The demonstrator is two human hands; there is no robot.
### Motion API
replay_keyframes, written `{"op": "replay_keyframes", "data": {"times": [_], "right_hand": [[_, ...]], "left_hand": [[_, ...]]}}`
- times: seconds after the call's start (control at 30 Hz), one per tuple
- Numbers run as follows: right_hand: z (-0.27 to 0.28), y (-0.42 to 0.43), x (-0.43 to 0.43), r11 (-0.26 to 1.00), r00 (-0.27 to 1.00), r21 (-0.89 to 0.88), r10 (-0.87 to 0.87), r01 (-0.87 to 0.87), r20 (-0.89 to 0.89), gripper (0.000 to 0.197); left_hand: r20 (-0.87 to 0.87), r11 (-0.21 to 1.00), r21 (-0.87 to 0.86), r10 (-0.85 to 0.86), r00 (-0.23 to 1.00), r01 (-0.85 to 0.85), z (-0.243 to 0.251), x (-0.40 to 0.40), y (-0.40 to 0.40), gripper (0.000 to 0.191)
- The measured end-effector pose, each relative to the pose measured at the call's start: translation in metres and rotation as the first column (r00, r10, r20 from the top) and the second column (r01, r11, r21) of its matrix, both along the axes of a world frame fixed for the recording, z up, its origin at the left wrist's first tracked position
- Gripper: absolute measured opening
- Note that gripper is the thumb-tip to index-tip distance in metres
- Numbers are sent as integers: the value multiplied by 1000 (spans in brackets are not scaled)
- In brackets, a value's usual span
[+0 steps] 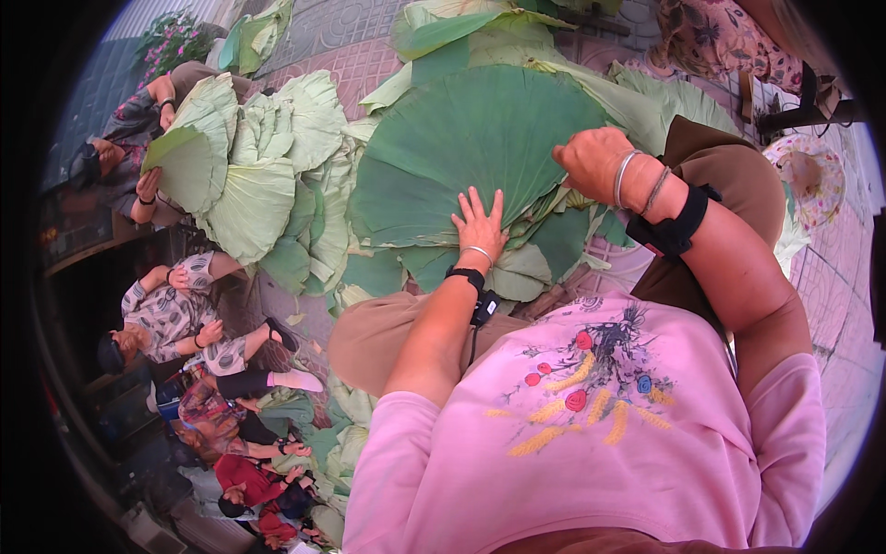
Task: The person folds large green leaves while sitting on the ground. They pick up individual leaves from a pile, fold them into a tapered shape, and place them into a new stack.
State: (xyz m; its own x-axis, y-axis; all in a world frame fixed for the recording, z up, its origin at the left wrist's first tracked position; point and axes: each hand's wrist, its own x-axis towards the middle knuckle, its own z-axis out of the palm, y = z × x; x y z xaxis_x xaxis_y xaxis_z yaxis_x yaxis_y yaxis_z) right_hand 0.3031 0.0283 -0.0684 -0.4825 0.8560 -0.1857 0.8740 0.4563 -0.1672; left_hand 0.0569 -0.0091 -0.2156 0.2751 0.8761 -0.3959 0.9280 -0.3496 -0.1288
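Note:
A large green lotus leaf (477,131) is spread over a stack of leaves before me. My left hand (482,227) lies flat on its near edge, fingers apart, pointing away from me. At the leaf's right edge, my right hand (594,163) is curled with the fingers closed; the fingertips are partly hidden, so whether the edge is pinched in them is not plain. Folded leaf edges (536,218) show between my two hands. Under and around the stack lie further leaves, among them a pale, crumpled one (522,271).
Pale leaves (304,124) are heaped at the left, where a person (131,149) holds some. Other people (173,311) sit along the left side. Patterned paving (346,55) shows beyond. At the upper right is a person in floral clothing (727,41), with a floral hat (806,180) below.

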Motion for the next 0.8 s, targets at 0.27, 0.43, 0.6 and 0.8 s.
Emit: {"op": "replay_keyframes", "data": {"times": [0.27,0.43,0.6,0.8], "right_hand": [[6,5,2,999,999,-44,29,-27,31,33],[36,-23,-1,995,999,96,-16,19,-33,25],[33,-16,8,988,998,148,-39,45,-43,19],[34,-31,4,999,999,13,-33,33,27,31]], "left_hand": [[346,983,183,-74,935,11,1,-19,14,42],[483,900,412,-87,871,-138,83,-34,6,26],[415,730,675,-258,872,-106,161,-38,36,21],[340,871,488,-250,907,57,123,-44,-29,32]]}}
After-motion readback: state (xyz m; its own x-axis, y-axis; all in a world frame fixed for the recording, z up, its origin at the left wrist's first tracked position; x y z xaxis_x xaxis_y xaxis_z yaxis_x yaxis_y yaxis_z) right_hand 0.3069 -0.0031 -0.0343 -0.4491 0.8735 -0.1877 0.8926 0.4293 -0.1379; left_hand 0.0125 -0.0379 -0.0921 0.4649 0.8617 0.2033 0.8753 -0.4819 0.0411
